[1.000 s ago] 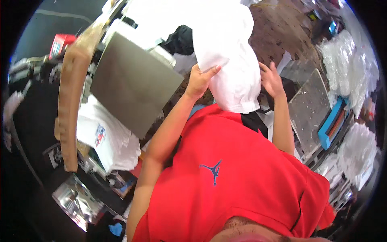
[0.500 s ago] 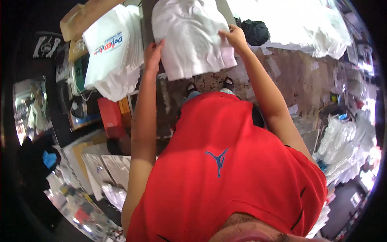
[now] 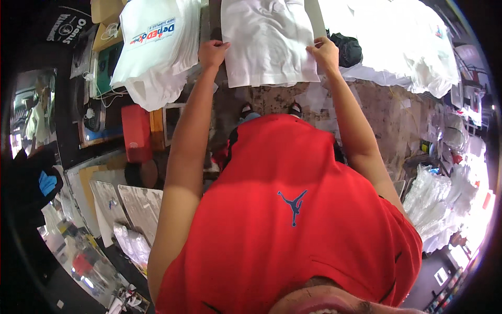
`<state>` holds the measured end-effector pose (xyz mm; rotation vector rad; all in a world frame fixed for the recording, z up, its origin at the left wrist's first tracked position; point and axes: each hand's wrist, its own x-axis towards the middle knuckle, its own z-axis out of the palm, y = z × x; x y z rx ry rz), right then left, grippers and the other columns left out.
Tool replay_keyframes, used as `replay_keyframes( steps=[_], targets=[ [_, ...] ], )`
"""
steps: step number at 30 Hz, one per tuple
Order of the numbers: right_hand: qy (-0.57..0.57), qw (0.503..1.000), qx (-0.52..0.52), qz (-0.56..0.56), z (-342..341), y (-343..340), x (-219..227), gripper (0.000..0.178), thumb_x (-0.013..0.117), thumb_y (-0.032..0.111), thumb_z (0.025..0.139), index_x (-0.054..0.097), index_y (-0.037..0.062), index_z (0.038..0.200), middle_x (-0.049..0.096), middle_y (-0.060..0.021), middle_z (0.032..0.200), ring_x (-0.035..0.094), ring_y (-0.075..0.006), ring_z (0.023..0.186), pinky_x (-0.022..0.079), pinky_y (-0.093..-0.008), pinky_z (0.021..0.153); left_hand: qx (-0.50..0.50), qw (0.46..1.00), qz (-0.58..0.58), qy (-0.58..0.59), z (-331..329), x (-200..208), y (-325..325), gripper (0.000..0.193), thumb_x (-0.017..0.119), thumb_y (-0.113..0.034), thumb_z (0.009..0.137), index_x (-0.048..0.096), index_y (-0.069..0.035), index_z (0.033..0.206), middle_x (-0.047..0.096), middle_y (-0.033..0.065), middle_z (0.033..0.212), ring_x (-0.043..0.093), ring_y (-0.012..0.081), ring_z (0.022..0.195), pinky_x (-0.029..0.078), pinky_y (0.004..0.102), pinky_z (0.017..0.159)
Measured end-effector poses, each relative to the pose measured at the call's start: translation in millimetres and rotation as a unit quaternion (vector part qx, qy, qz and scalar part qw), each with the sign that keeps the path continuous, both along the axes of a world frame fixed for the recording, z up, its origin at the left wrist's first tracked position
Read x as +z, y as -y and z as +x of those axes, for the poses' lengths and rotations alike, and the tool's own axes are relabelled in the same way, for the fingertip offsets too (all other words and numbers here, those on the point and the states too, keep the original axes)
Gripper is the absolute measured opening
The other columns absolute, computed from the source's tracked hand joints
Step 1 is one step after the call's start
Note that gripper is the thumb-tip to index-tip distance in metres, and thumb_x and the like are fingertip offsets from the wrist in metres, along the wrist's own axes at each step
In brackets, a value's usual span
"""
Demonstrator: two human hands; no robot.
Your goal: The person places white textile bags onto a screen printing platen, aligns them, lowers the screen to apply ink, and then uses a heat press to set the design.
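A white T-shirt (image 3: 269, 47) lies over a narrow grey board (image 3: 315, 18) in front of me, its hem hanging across the near end. At the shirt's left edge my left hand (image 3: 213, 54) is closed in a pinch on the cloth. My right hand (image 3: 324, 54) pinches the opposite edge, a little above the hem. The fabric between them is mostly smooth, with light creases. Left of it lies a stack of white shirts (image 3: 141, 68) with blue and red print on the top one.
A black bundle (image 3: 345, 49) sits just beyond my right hand. Farther right, more white shirts (image 3: 397, 47) are heaped. A red box (image 3: 137, 133) stands at the left, near leaning boards (image 3: 138, 206). Clear plastic bags (image 3: 431, 196) are piled at the right.
The shirt's slanted, rippled hem now lies straighter and flatter. Both hands still hold its sides, with the left hand a little higher in the picture. The whole view has shifted slightly.
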<state>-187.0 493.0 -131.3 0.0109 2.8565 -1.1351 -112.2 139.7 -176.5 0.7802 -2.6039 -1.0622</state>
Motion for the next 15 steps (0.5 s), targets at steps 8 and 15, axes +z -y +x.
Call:
replay_keyframes(
  steps=[8,15],
  targets=[
    [-0.006,1.0,-0.014,-0.002,-7,-11,-8,0.037,0.085,0.022,0.074,0.073,-0.0008,0.101,0.075,-0.0154,0.093,0.073,-0.0276,0.087,0.056,-0.0366,0.082,0.017,0.998,0.049,0.043,-10,-1,3,0.037,0.089,-0.04,0.071,0.08,-0.007,0.084,0.076,0.0091,0.08,0.071,0.0246,0.073,0.054,0.0371,0.072],
    [-0.026,0.999,-0.024,-0.02,-6,-20,-17,0.034,0.084,0.024,0.07,0.073,0.0001,0.092,0.074,-0.0151,0.087,0.072,-0.0282,0.082,0.056,-0.0378,0.079,-0.001,0.999,-0.028,0.019,-6,0,-16,0.036,0.087,-0.038,0.071,0.078,-0.008,0.088,0.076,0.0115,0.085,0.073,0.0293,0.08,0.056,0.0412,0.077]
  ],
)
